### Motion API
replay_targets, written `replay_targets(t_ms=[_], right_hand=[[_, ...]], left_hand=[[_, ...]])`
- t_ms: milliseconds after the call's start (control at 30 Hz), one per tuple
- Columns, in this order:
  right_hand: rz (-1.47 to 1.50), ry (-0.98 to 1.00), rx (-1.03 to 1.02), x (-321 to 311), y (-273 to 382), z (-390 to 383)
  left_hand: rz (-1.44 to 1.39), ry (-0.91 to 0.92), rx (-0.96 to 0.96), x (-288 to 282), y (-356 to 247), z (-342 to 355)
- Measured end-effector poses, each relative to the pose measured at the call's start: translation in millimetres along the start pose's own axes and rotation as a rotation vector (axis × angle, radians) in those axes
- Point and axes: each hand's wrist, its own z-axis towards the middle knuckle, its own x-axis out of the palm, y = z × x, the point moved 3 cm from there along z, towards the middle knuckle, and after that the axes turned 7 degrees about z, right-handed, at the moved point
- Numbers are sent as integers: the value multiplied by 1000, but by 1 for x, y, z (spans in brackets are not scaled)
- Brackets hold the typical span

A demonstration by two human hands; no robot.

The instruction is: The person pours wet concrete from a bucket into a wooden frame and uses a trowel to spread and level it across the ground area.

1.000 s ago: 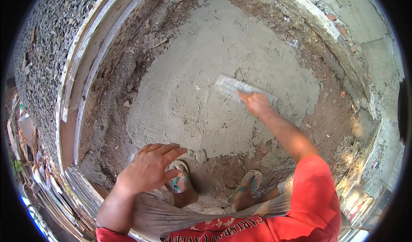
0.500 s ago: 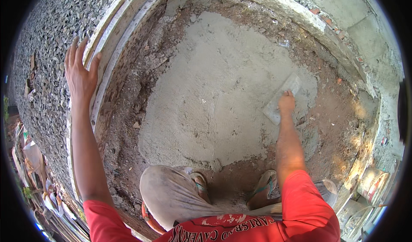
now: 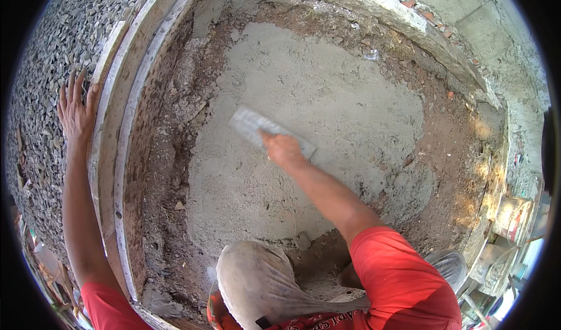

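Note:
My right hand [image 3: 284, 148] is closed around the handle of a rectangular steel trowel [image 3: 251, 123], whose blade lies flat on the wet grey concrete [image 3: 327, 102]. The hand hides the handle itself. The patch is smooth around the blade and rougher toward its right and lower edges. Out to the left, my left hand [image 3: 76, 111] is spread with its fingers apart, at the outer side of the wooden boards [image 3: 125, 108] and over the grey gravel [image 3: 44, 55]. Nothing shows in that hand.
Bare brown soil [image 3: 450, 149] rings the concrete. A pale, curved-looking ledge [image 3: 374, 11] bounds the far side. Stained buckets [image 3: 511, 219] stand at the right edge. My bent knee [image 3: 254, 277] is close to the near edge of the patch.
My right hand has swept the trowel leftward across the concrete, from its right side to left of the middle. The view has shifted, and my left hand stays by the boards, fingers spread.

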Motion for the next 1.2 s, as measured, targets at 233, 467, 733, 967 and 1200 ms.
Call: replay_targets(t_ms=[233, 467, 733, 967, 1200], right_hand=[[188, -691, 642, -152, -263, -50], [736, -1007, 742, -130, -268, -37], [338, -528, 372, -84, -141, 6], [184, -734, 478, -196, -244, -2], [112, -636, 692, -144, -327, -138]], left_hand=[[-180, 94, -109, -10, -11, 7], [-167, 67, -140, -20, -10, 7], [-212, 113, -185, -29, -16, 11], [-232, 85, -151, -17, -18, 15], [-205, 132, -140, -27, -18, 15]])
